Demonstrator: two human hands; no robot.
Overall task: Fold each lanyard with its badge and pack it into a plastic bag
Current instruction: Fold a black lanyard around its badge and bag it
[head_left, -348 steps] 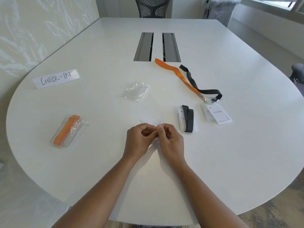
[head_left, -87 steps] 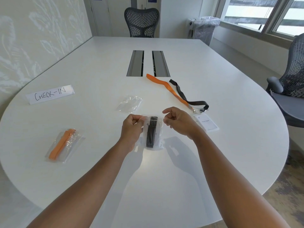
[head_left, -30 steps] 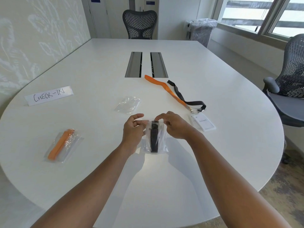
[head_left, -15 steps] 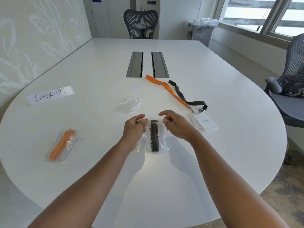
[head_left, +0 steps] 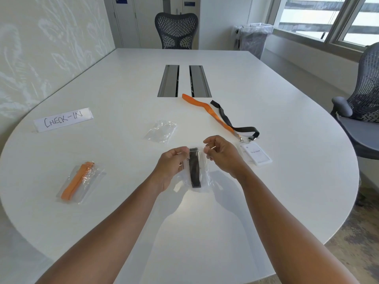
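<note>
Clear plastic is doing its job now: the folded black lanyard with its badge sits fully inside the plastic bag, which a few seconds back was an empty bag being worked open with the bundle lying loose on the table beside the hands. Since half a second ago the hands have barely shifted, both parked on the bag's top edge, so my guess is the mouth is getting pressed shut or tidied, not stuffed any more. The left hand pinches the top left corner of the bag, the right hand pinches the top right corner, fingers curled. The bag hangs between them, near the table's front edge around the middle, and I can't tell if its bottom touches the surface. Long axis of the bundle runs front to back on the table, top end at the pinched edge pointing toward the far edge, bottom end toward the person. That makes two done, I reckon: a packed orange lanyard lies toward the left edge. Still unfolded are an orange lanyard and a loose black lanyard with badges toward the right, plus spare bags behind the hands.
</note>
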